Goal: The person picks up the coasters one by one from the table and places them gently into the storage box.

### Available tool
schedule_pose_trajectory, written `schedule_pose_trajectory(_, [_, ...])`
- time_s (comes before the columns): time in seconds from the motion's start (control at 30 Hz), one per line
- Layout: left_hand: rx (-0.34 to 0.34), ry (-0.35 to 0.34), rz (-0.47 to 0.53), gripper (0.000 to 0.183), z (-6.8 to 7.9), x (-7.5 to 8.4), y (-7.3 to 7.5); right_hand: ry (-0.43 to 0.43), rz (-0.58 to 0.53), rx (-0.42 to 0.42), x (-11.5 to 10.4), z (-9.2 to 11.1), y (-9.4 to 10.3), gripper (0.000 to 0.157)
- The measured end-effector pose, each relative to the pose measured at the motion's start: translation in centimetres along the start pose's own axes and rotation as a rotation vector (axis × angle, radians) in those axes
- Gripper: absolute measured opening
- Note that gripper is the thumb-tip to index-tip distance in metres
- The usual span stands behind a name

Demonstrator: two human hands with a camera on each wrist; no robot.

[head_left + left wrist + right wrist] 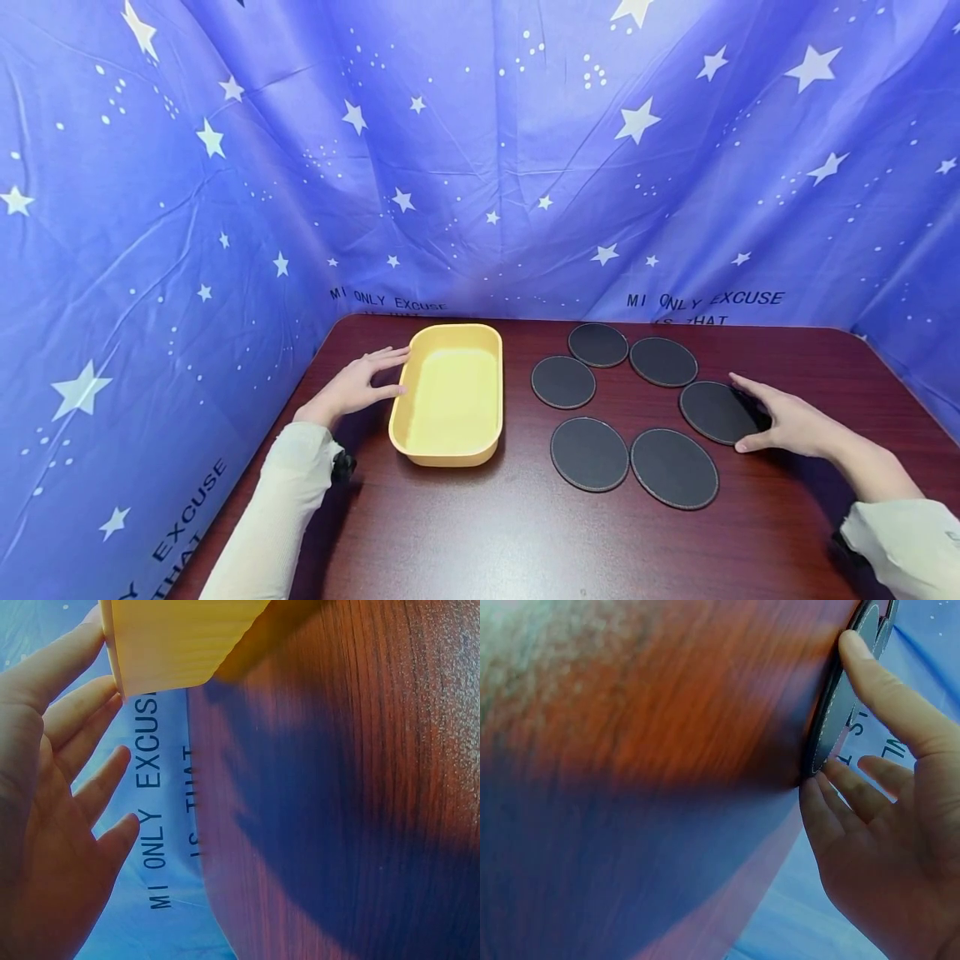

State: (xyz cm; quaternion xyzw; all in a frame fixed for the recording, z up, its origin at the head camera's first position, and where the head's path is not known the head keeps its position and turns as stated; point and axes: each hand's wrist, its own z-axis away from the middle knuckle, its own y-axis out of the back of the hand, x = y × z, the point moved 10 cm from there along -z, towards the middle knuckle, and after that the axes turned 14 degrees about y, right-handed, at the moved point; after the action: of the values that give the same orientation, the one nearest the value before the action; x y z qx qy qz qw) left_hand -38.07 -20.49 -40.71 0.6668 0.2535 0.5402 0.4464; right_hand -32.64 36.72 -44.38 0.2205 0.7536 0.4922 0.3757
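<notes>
Head view shows left hand (358, 385), fingers apart, touching yellow rounded-rectangular plastic-looking container (452, 404) at its nine o'clock, perhaps to steady it; right hand (795, 423), thumb likewise apart from fingers, spans black round leather-like disc (708, 408) on dark-red wooden table (525, 533) from three o'clock, maybe fitting its width

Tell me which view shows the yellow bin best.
The head view: it shows the bin's inside, rim and near outer wall, with only the left hand's fingers at one side. The left wrist view catches just part of its outside, cut off at the top; the right wrist view shows none of it.
</notes>
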Motion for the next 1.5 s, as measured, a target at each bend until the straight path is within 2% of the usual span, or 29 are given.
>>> schedule_pose_trajectory(0.2, [0.001, 0.0, -0.003, 0.062, 0.1, 0.0, 0.0, 0.02, 0.045, 0.014, -0.2, -0.4, 0.1, 0.107])
schedule_pose_trajectory(0.4, [-0.001, 0.0, 0.003, 0.062, 0.1, 0.1, 0.0, 0.061, 0.0, 0.052, -0.5, -0.4, 0.1, 0.12])
schedule_pose_trajectory(0.57, [0.001, -0.004, 0.001, 0.062, 0.2, 0.1, 0.1, 0.047, -0.017, 0.02, -0.3, -0.5, -0.3, 0.116])
schedule_pose_trajectory(0.73, [0.0, -0.01, 0.003, 0.062, 0.1, 0.3, 0.1, -0.005, -0.061, -0.019, 0.0, -0.6, -0.6, 0.12])
schedule_pose_trajectory(0.9, [-0.001, -0.014, -0.003, 0.062, 0.0, 0.3, 0.1, -0.012, -0.071, 0.037, 0.1, -0.5, 0.0, 0.122])
schedule_pose_trajectory(1.1, [0.001, -0.006, -0.004, 0.062, 0.0, 0.2, 0.1, -0.015, -0.12, 0.095, 0.7, -0.4, 0.9, 0.1])
schedule_pose_trajectory(1.3, [0.002, -0.006, 0.001, 0.062, 0.1, 0.2, 0.1, -0.002, -0.294, 0.134, 1.1, -0.3, 1.6, 0.069])
schedule_pose_trajectory(1.37, [0.001, -0.005, 0.002, 0.063, 0.1, 0.3, 0.1, -0.001, -0.357, 0.163, 1.4, -0.2, 1.9, 0.064])
schedule_pose_trajectory(1.5, [0.003, -0.005, -0.004, 0.063, 0.1, 0.3, 0.1, -0.006, -0.49, 0.219, 1.8, 0.1, 2.5, 0.068])
